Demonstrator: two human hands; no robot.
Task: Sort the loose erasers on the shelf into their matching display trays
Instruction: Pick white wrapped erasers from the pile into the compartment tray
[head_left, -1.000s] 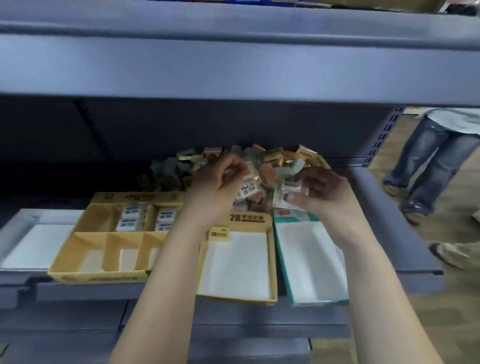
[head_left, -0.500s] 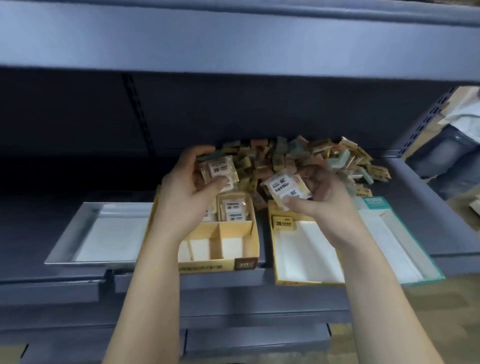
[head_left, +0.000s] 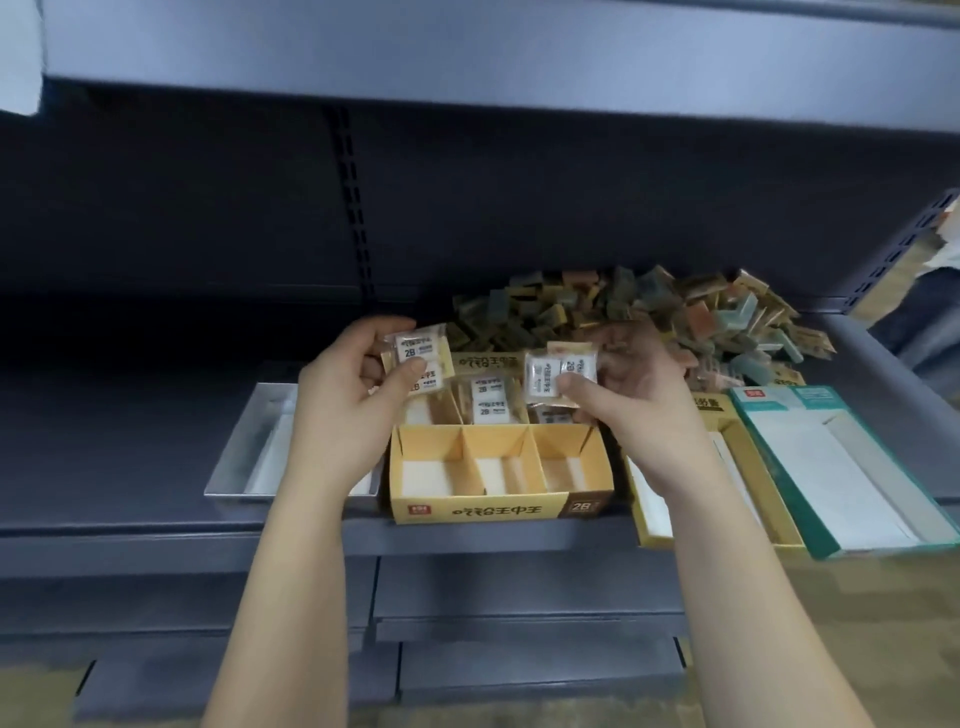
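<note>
While both hands hang over the shelf (head_left: 130, 441), each one is clamped on its own wrapped 2B pack, so neither is loose or empty. The left hand (head_left: 343, 400) has its thumb across the front of the left eraser pack (head_left: 418, 358) with the fingers curled behind it. It's holding the pack up over the back left corner of the yellow divided tray (head_left: 467, 512). Same deal for the right hand (head_left: 639, 405), which pinches the right eraser pack (head_left: 558, 371) just above the tray's back right corner, label turned sideways. The two packs are close together but not touching.

That divided tray sits at the shelf's front edge. Its middle back compartment has stored packs (head_left: 488, 400) standing in it, and the three front compartments show their white bottoms.

Right behind it is the pile of loose erasers (head_left: 649, 312), a big jumble of green, orange and tan ones running off to the right. Left of the divided tray there's a grey metal tray (head_left: 244, 441), partly hidden by the left forearm. On the right come a flat yellow tray (head_left: 647, 530) and then a teal tray (head_left: 810, 400), both lined in white. Someone in jeans (head_left: 924, 322) is just visible at the far right edge.
</note>
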